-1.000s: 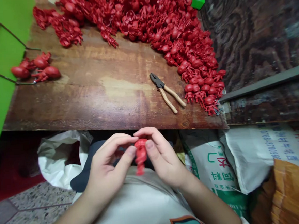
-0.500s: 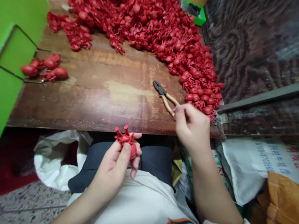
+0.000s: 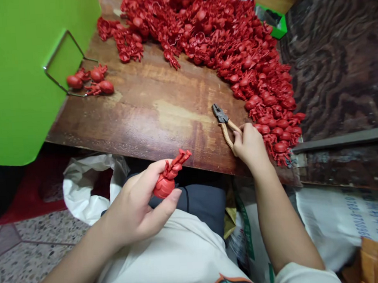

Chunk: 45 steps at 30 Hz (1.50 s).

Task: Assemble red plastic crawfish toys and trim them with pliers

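My left hand (image 3: pixel 132 210) holds a red plastic figure (image 3: pixel 168 177) upright in its fingers and thumb, just below the table's front edge. My right hand (image 3: pixel 249 143) rests at the table edge with its fingers closed around the tan handles of a pair of pliers (image 3: pixel 221 117), whose dark steel jaws point away from me. Right beside that hand lies the near end of a large heap of red plastic figures (image 3: pixel 208 41). A small group of red figures (image 3: pixel 90 79) lies apart at the far left.
The scarred wooden table (image 3: pixel 135 115) ends just past my hands. A green board with a wire loop (image 3: pixel 19 75) stands at its left, and a dark patterned panel with a grey bar (image 3: pixel 344 139) lies right. White bags (image 3: pixel 85 192) and printed sacks (image 3: pixel 337 226) sit below the edge.
My right hand has moved from touching the pliers handles to closing around them. My left hand has turned the red figure so it tilts to the right. The view has shifted left.
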{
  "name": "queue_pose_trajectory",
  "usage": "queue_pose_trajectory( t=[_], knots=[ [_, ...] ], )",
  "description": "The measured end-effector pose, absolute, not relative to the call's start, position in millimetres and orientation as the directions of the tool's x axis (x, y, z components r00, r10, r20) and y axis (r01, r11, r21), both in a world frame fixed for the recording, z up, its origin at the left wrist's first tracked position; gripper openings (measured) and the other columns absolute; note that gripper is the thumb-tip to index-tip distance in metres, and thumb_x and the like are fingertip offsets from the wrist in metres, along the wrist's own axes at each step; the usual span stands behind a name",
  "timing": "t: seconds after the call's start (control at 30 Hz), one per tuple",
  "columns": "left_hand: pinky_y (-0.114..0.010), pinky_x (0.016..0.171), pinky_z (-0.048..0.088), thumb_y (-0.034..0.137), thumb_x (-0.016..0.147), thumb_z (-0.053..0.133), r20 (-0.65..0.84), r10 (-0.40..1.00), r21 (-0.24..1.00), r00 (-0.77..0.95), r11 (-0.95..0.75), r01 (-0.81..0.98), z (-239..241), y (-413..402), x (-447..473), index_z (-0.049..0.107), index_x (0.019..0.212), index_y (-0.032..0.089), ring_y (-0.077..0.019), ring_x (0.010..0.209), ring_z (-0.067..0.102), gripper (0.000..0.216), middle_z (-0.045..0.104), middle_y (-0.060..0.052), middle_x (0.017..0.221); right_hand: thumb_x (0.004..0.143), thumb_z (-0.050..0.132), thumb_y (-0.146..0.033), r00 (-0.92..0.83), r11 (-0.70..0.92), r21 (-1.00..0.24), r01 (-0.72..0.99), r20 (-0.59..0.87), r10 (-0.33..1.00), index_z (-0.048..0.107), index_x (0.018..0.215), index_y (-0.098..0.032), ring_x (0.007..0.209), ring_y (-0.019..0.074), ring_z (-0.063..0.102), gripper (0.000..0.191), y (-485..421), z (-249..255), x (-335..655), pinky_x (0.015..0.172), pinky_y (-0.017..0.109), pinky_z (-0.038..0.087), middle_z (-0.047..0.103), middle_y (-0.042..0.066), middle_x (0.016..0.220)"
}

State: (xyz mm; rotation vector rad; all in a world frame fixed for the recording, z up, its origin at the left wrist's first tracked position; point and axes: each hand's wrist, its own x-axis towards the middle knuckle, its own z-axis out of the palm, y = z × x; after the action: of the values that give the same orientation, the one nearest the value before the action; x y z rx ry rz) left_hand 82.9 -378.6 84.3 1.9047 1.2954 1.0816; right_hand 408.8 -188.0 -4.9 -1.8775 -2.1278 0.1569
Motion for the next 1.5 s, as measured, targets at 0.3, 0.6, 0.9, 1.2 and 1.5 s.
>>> queue_pose_trajectory(
  t=[0.3, 0.6, 0.9, 1.2, 1.5],
  knots=[
    [-0.023, 0.063, 0.05, 0.025, 0.097, 0.06, 0.309, 0.912, 0.771, 0.269, -0.406, 0.49, 84, -376, 71, 0.051, 0.12, 0.021, -0.0131, 0.066, 0.059, 0.025, 0.064, 0.002, 0.084, 0.062, 0.087, -0.051, 0.017, -0.28, -0.901, 0.331, -0.291, 0.957, 0.047, 0.087, -0.027, 0.053, 0.0123, 0.051, 0.053, -272, 11, 387, 0.052, 0.024, 0.039, 0.055, -0.007, 0.067],
    [-0.026, 0.046, 0.035, 0.032, 0.096, 0.057, 0.316, 0.908, 0.884, 0.273, -0.387, 0.262, 77, -375, 78, 0.055, 0.099, 0.024, -0.0117, 0.05, 0.041, 0.009, 0.047, 0.005, 0.066, 0.059, 0.096, -0.052, -0.415, -0.299, -0.913, 0.278, -0.395, 0.82, 0.046, 0.069, -0.023, 0.055, 0.0097, 0.035, 0.058, -377, 57, 338, 0.044, 0.023, 0.029, 0.039, -0.008, 0.064],
    [-0.023, 0.048, 0.036, 0.024, 0.093, 0.058, 0.211, 0.841, 0.921, 0.498, -0.342, 0.188, 79, -374, 82, 0.051, 0.092, 0.022, -0.0097, 0.054, 0.045, 0.007, 0.048, 0.006, 0.07, 0.053, 0.1, -0.055, -0.436, -0.184, -0.893, 0.411, -0.37, 0.82, 0.065, 0.082, -0.022, 0.072, 0.0161, 0.055, 0.057, -396, 68, 324, 0.059, 0.025, 0.041, 0.062, -0.003, 0.08],
    [-0.024, 0.049, 0.038, 0.02, 0.092, 0.057, 0.229, 0.834, 0.904, 0.502, -0.374, 0.209, 85, -370, 82, 0.047, 0.093, 0.025, -0.0113, 0.052, 0.047, 0.012, 0.053, 0.007, 0.067, 0.094, 0.055, -0.065, -0.644, -0.168, -0.955, 0.245, -0.29, 0.708, 0.059, 0.126, -0.022, 0.109, 0.0298, 0.063, 0.055, -402, 70, 335, 0.098, 0.042, 0.05, 0.064, 0.01, 0.118],
    [-0.024, 0.046, 0.03, 0.02, 0.089, 0.057, 0.248, 0.835, 0.877, 0.49, -0.409, 0.253, 95, -368, 90, 0.043, 0.09, 0.025, -0.0102, 0.051, 0.04, 0.016, 0.043, 0.008, 0.067, 0.063, 0.082, -0.035, -0.749, -0.348, -0.927, 0.142, -0.33, 0.574, 0.052, 0.131, -0.024, 0.11, 0.0282, 0.062, 0.075, -401, 70, 329, 0.1, 0.04, 0.052, 0.063, 0.007, 0.124]
  ],
)
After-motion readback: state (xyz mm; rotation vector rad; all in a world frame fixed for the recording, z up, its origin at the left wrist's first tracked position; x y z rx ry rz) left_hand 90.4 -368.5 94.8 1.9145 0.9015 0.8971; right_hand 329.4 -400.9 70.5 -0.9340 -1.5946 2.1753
